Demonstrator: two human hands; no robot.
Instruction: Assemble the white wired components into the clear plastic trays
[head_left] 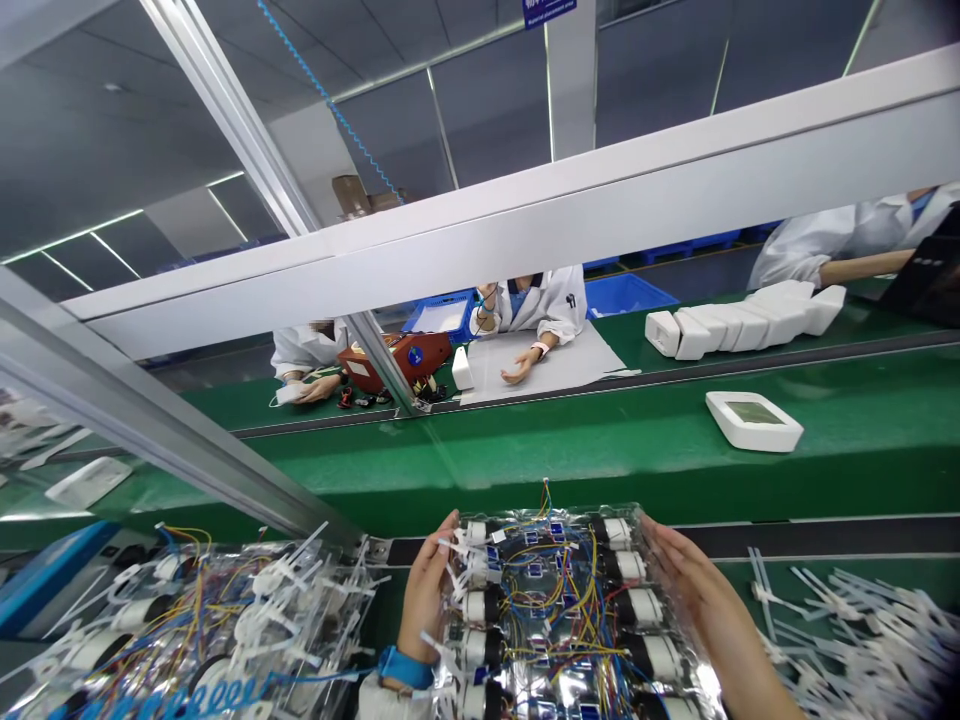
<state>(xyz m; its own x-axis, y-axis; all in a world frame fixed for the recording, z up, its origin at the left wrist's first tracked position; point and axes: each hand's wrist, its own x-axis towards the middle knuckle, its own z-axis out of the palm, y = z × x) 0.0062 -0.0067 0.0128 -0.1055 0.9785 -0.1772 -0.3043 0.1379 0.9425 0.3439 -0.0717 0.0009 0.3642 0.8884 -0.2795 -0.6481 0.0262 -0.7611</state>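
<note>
Between my hands is a clear plastic tray (pixel 547 655) filled with rows of black-and-white motor-like parts with coloured wires and small connectors. My left hand (pixel 426 590) wraps the tray's left edge, a blue band on its wrist. On the opposite edge, my right hand (pixel 694 580) presses with its fingers along the side. Left of it lies another clear tray (pixel 360 600) with similar wired parts and white plastic arms on top. Many white plastic pieces with thin arms (pixel 862 630) are heaped to the right of my right hand.
A metal rail and post (pixel 247 470) stand before me. Beyond runs a green conveyor (pixel 570 450) carrying a white housing (pixel 754 421). Across it, co-workers in white coats (pixel 562 300) sit near a row of white housings (pixel 735 325). A coiled blue hose (pixel 202 695) crosses the lower left.
</note>
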